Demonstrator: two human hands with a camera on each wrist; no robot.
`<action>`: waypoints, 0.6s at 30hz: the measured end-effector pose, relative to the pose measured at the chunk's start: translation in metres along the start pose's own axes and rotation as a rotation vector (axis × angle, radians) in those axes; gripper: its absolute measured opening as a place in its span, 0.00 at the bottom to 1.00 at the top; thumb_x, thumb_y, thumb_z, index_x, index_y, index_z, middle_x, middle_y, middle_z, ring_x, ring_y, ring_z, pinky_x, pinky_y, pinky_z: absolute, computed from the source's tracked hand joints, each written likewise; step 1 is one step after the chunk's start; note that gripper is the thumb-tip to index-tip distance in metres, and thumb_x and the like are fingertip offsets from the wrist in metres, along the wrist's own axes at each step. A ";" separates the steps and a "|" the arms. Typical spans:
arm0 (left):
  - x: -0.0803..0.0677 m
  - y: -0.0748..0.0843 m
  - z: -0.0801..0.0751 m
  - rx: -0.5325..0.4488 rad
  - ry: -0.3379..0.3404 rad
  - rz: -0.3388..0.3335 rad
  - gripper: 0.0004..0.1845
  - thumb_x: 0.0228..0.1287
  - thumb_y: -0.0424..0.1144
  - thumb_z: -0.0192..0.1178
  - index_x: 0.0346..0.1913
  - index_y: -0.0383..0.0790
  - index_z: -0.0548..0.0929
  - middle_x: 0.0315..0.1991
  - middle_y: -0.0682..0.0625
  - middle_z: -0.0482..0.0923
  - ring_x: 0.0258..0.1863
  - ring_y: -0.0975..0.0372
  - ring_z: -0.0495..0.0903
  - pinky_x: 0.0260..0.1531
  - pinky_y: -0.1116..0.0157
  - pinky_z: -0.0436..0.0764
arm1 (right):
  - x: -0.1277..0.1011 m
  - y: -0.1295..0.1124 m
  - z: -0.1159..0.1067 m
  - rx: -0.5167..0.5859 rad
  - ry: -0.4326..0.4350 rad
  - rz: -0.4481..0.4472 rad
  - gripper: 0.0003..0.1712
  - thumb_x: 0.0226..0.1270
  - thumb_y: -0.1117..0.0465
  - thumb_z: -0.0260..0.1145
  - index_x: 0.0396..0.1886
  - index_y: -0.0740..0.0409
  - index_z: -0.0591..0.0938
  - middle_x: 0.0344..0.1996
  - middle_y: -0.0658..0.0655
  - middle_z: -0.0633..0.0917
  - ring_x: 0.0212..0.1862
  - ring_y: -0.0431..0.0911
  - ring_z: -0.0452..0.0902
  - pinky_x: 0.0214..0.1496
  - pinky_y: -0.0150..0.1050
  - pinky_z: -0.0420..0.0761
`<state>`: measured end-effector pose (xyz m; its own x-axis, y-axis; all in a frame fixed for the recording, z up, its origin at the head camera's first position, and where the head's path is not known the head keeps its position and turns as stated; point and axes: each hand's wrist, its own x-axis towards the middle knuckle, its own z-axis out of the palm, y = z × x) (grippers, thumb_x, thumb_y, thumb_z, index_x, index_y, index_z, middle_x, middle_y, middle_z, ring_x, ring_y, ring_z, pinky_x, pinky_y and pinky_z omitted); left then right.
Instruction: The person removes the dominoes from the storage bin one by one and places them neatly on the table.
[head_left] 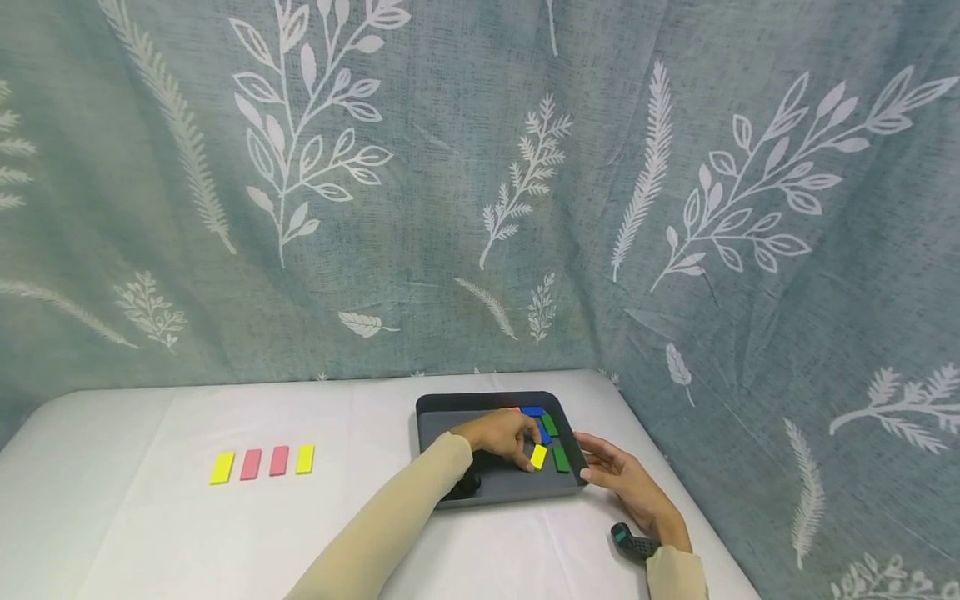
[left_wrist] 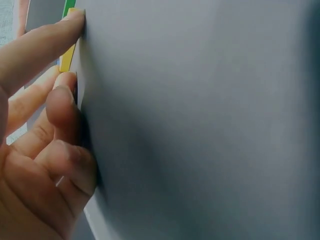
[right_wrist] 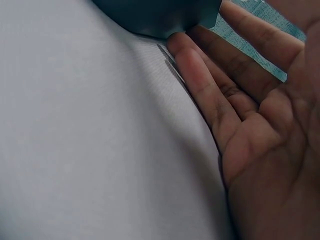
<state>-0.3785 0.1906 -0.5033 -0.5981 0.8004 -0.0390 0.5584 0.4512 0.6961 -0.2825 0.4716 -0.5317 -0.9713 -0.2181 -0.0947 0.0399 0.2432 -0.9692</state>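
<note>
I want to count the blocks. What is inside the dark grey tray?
Inside the tray lie a yellow block at the left hand, two green blocks and blue blocks. A red edge shows; the hand covers the rest.

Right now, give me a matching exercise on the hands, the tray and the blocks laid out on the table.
Things:
1. left hand
2. right hand
3. row of four blocks
4. green block

Places:
A. on the white table, left of the tray
B. fingers on the yellow block
C. against the gray tray at its right rim
D. in the tray, right of the yellow block

Pairs: 1-B, 2-C, 3-A, 4-D
</note>
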 end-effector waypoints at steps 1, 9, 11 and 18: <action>-0.001 0.000 0.000 0.002 0.002 -0.003 0.22 0.57 0.41 0.79 0.52 0.42 0.84 0.24 0.55 0.82 0.23 0.66 0.80 0.30 0.71 0.79 | 0.000 0.000 0.000 0.000 0.002 0.003 0.36 0.71 0.62 0.70 0.77 0.51 0.70 0.70 0.61 0.74 0.64 0.52 0.75 0.62 0.38 0.76; -0.007 0.001 -0.006 0.000 0.027 -0.002 0.23 0.58 0.41 0.78 0.56 0.41 0.84 0.25 0.56 0.82 0.22 0.65 0.81 0.30 0.71 0.80 | 0.000 -0.001 0.003 -0.005 0.002 -0.004 0.37 0.71 0.63 0.71 0.77 0.52 0.70 0.71 0.60 0.73 0.65 0.50 0.75 0.62 0.37 0.76; -0.009 0.002 -0.010 -0.017 0.038 0.000 0.23 0.58 0.41 0.78 0.55 0.41 0.84 0.25 0.56 0.82 0.22 0.64 0.82 0.29 0.70 0.81 | 0.000 -0.002 0.003 -0.001 0.000 -0.006 0.37 0.71 0.63 0.71 0.77 0.52 0.69 0.71 0.60 0.72 0.65 0.50 0.75 0.62 0.37 0.76; -0.018 0.006 -0.023 -0.045 0.068 0.022 0.22 0.59 0.41 0.78 0.55 0.43 0.83 0.26 0.54 0.81 0.22 0.63 0.79 0.26 0.70 0.77 | 0.002 0.000 0.001 -0.024 0.023 0.009 0.38 0.70 0.60 0.72 0.77 0.52 0.69 0.72 0.59 0.72 0.66 0.52 0.74 0.62 0.38 0.76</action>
<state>-0.3780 0.1697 -0.4817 -0.6242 0.7809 0.0242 0.5463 0.4141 0.7281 -0.2838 0.4701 -0.5324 -0.9761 -0.1941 -0.0978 0.0432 0.2679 -0.9625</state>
